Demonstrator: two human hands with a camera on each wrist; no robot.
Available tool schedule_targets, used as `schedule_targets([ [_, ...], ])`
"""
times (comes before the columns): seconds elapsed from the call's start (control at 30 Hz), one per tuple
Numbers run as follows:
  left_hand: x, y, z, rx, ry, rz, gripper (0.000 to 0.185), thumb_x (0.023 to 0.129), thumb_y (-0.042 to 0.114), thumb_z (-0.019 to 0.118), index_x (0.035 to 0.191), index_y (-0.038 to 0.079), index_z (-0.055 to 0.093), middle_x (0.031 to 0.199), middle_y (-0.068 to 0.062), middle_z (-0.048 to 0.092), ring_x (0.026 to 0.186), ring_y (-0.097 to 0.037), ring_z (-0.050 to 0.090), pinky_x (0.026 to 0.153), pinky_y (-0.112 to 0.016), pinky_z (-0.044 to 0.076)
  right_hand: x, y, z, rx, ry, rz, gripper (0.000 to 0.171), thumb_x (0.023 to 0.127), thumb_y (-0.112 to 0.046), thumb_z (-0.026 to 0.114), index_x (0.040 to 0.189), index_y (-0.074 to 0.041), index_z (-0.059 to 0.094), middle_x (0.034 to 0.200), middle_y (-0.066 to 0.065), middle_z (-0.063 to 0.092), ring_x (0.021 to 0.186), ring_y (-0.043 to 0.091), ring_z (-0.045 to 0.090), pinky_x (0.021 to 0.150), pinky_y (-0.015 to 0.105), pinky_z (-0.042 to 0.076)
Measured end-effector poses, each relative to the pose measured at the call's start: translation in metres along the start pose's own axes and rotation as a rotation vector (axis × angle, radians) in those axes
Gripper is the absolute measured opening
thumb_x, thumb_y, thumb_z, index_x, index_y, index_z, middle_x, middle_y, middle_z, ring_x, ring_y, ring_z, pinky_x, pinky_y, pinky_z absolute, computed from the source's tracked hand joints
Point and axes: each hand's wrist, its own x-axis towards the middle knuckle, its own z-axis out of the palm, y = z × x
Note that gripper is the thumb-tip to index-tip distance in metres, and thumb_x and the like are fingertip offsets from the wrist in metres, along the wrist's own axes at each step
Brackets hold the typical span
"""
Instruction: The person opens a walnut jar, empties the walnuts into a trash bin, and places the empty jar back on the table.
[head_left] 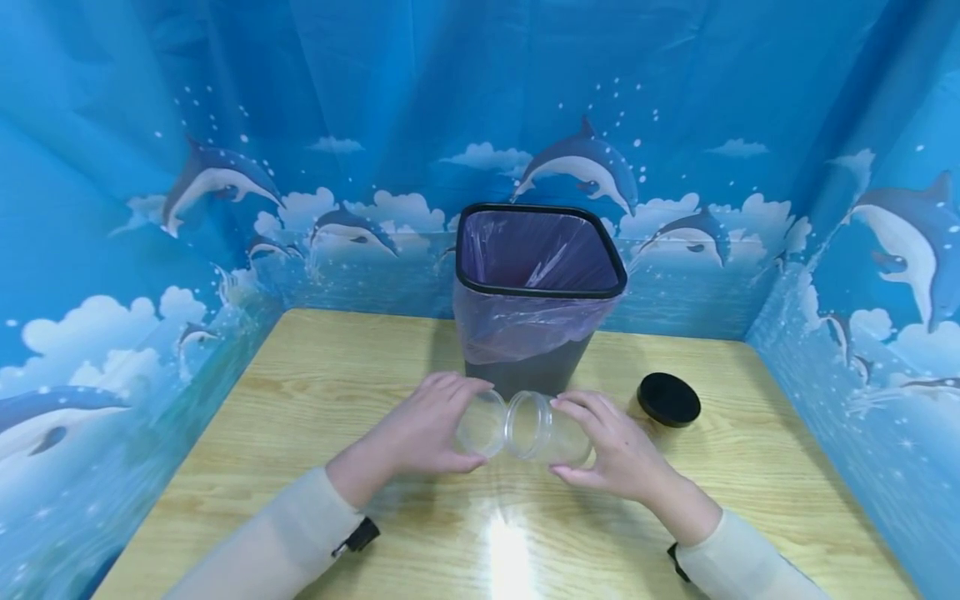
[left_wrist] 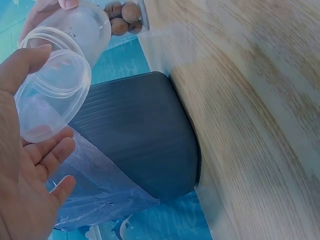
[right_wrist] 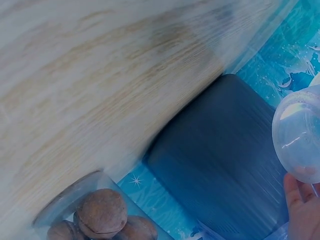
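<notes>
Counter [head_left: 315, 400] of pale wood carries a lined bin [head_left: 536, 292], a black lid [head_left: 668, 399] to its right. In front of the bin, left hand [head_left: 427, 433] cups an inner cap [head_left: 482, 422] in curled fingers; right hand [head_left: 615, 446] grips the tilted jar [head_left: 543, 429], mouth toward the cap. Tipped further, its nuts [right_wrist: 102, 215] would likely spill.
</notes>
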Motion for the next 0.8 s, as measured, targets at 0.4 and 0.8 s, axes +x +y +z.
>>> schedule_targets([
  [0.4,0.0018,0.0026,0.001,-0.056,0.06,0.018,0.098,0.072,0.067,0.077,0.145,0.01,0.045,0.143,-0.002,0.053,0.132,-0.017,0.047,0.118,-0.044,0.025,0.0034,-0.0003,0.0047,0.01,0.024,-0.051,0.08,0.076,-0.05,0.081,0.136,-0.004,0.055,0.127,0.013,0.059,0.112,0.027,0.058,0.092,0.043,0.052],
  [0.8,0.0082,0.0076,0.0023,-0.082,0.136,0.058,0.098,0.07,0.074,0.074,0.14,0.009,0.05,0.138,-0.003,0.057,0.129,-0.019,0.049,0.116,-0.047,0.028,0.0055,-0.0015,0.0072,0.025,-0.015,-0.03,0.084,0.072,-0.047,0.085,0.137,-0.004,0.053,0.128,0.013,0.058,0.113,0.027,0.059,0.094,0.045,0.053],
])
